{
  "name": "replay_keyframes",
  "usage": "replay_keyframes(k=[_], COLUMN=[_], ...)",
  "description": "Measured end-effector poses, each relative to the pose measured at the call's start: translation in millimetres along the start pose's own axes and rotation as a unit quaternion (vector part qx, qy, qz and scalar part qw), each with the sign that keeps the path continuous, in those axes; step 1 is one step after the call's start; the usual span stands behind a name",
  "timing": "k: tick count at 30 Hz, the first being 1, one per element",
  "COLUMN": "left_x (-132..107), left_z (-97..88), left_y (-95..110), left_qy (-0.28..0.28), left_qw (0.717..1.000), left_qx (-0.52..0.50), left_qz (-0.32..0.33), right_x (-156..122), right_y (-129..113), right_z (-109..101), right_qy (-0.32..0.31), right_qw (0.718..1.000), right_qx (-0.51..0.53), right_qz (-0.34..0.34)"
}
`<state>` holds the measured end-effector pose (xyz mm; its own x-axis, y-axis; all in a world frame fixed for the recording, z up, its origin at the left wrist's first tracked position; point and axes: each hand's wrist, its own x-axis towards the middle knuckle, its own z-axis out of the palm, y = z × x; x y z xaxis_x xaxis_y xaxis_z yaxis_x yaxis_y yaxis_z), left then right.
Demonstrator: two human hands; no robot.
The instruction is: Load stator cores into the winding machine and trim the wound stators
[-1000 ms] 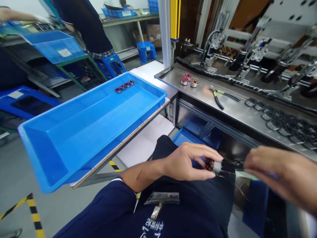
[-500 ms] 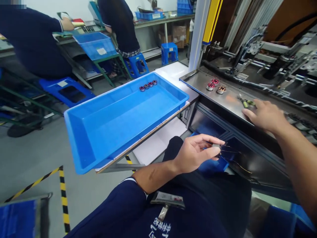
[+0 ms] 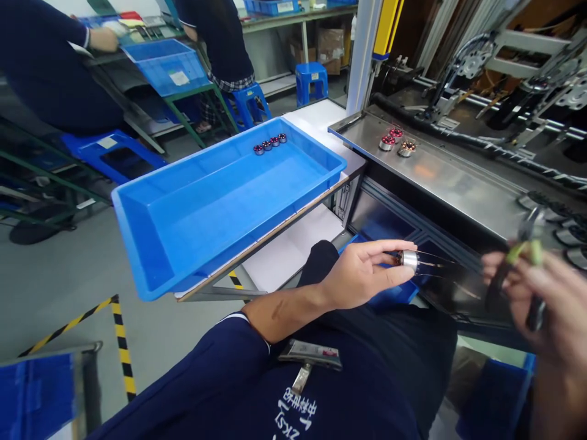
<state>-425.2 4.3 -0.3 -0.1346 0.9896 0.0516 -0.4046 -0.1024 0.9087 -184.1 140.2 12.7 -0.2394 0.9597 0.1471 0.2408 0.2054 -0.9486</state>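
Observation:
My left hand (image 3: 358,274) pinches a small silver motor part (image 3: 408,261), apparently a wound stator, between fingertips and thumb. Thin copper-coloured wires (image 3: 431,264) trail from it to the right. Off to the right, my right hand (image 3: 545,293) is closed around a pair of pliers (image 3: 523,252) with green and black handles. Motion blurs the pliers, and their metal jaws point upward. Red and copper wound motor parts (image 3: 387,143) sit on the steel worktop (image 3: 452,177) beyond my hands.
A long blue tray (image 3: 220,214) at the left holds several small dark-red motor parts (image 3: 270,144) near its far side. More silver parts (image 3: 571,235) stand on the worktop's right. Machinery (image 3: 504,79) rises behind it. Two people sit on blue stools (image 3: 112,146) at the back.
My right hand has lifted the pliers off the steel worktop and brought them nearer to me. My left hand has turned the motor part, so its silver side shows.

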Motion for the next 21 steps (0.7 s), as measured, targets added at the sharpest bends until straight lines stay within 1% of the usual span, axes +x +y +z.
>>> replay_keyframes(k=[1, 2, 3, 4, 5, 7, 8, 9, 10, 11, 12, 13, 15, 16, 18, 19, 21], left_x=[-0.3, -0.4, -0.3, -0.1, 0.3, 1.0, 1.3, 1.5, 1.6, 1.5, 1.2, 0.8, -0.7, -1.6, -3.9, -5.1, -7.6], left_z=[0.1, 0.8, 2.0, 3.8, 6.0, 11.2, 13.9, 16.5, 18.9, 21.1, 23.1, 24.9, 28.0, 29.3, 31.4, 32.1, 32.6], left_y=[-2.0, -4.3, -6.7, -9.1, -11.4, -15.4, -17.0, -18.3, -19.4, -20.1, -20.6, -20.9, -21.2, -21.2, -21.1, -20.9, -19.9], left_qy=[-0.007, -0.015, -0.022, -0.03, -0.037, -0.053, -0.059, -0.064, -0.068, -0.072, -0.076, -0.079, -0.085, -0.086, -0.085, -0.085, -0.085], left_qw=[1.0, 1.0, 1.0, 0.999, 0.999, 0.998, 0.997, 0.997, 0.996, 0.995, 0.994, 0.994, 0.993, 0.993, 0.993, 0.993, 0.993], left_qx=[0.005, 0.009, 0.011, 0.012, 0.014, 0.021, 0.026, 0.033, 0.04, 0.046, 0.051, 0.057, 0.066, 0.068, 0.071, 0.071, 0.069], left_qz=[0.005, 0.01, 0.015, 0.019, 0.022, 0.031, 0.037, 0.042, 0.047, 0.052, 0.054, 0.055, 0.051, 0.049, 0.045, 0.046, 0.051], right_x=[-32.2, -63.3, -92.3, -118.0, -140.3, -174.0, -186.3, -195.8, -203.1, -208.3, -211.6, -212.9, -210.6, -207.2, -197.8, -192.4, -182.0], right_y=[6.8, 14.8, 23.6, 33.1, 42.7, 59.2, 64.9, 68.4, 69.5, 68.4, 65.3, 60.9, 50.0, 44.7, 36.0, 33.2, 30.7], right_z=[3.5, 8.9, 15.7, 23.0, 30.0, 39.6, 41.2, 40.6, 38.2, 34.8, 31.1, 27.9, 25.0, 25.5, 28.7, 30.5, 33.2], right_qy=[0.009, 0.012, -0.008, -0.047, -0.062, -0.078, -0.085, -0.097, -0.114, -0.133, -0.147, -0.149, -0.111, -0.082, -0.04, -0.038, -0.062], right_qw=[0.998, 0.995, 0.99, 0.978, 0.965, 0.927, 0.909, 0.894, 0.889, 0.895, 0.911, 0.934, 0.979, 0.992, 0.998, 0.996, 0.989], right_qx=[0.015, 0.025, 0.055, 0.101, 0.157, 0.262, 0.305, 0.335, 0.347, 0.338, 0.307, 0.257, 0.132, 0.077, 0.008, -0.009, -0.035], right_qz=[0.055, 0.092, 0.133, 0.175, 0.201, 0.257, 0.272, 0.281, 0.277, 0.26, 0.233, 0.199, 0.109, 0.058, -0.04, -0.08, -0.131])
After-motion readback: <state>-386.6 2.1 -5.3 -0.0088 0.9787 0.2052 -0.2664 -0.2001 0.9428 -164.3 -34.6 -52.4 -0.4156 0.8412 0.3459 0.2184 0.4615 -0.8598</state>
